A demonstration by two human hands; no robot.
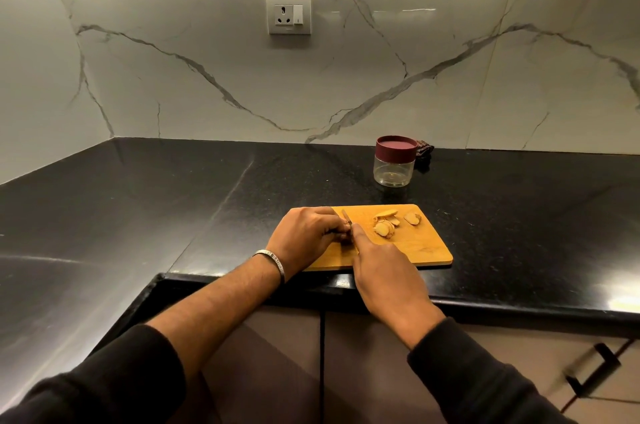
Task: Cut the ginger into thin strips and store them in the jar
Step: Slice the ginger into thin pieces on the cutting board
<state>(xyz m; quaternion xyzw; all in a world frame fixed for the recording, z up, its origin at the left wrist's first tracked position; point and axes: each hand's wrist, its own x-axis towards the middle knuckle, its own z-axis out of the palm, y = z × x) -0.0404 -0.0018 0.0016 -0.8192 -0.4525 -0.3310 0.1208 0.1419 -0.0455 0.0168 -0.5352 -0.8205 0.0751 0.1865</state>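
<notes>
Gripping a small ginger piece (344, 236) with curled left hand (306, 233) at near-left corner of wooden cutting board (426, 250); right hand (384, 271) closed round knife handle, index finger along spine, blade (346, 217) tip poking up between hands. Slicing step, judged early: only a few flat ginger slices (386, 226) mid-board, no strips yet, jar (394, 164) standing lidded and empty behind board. Next, probably needs slices stacked, cut lengthwise, lid off; forearms converging, wrists low.
</notes>
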